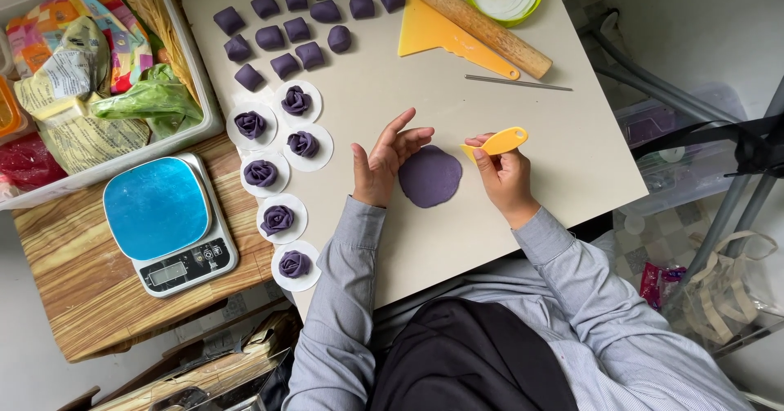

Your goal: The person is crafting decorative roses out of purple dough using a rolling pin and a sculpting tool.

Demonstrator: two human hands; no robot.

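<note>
Yellow cutter (pixel 500 142) — tip up-right, R hand (pixel 505 178)

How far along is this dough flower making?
Done: six purple roses sit on paper rounds. In hand: a flat purple disc lies on the board, the left hand beside it, the right hand holding a yellow tool. Left: about fourteen dough lumps wait unshaped.
</note>
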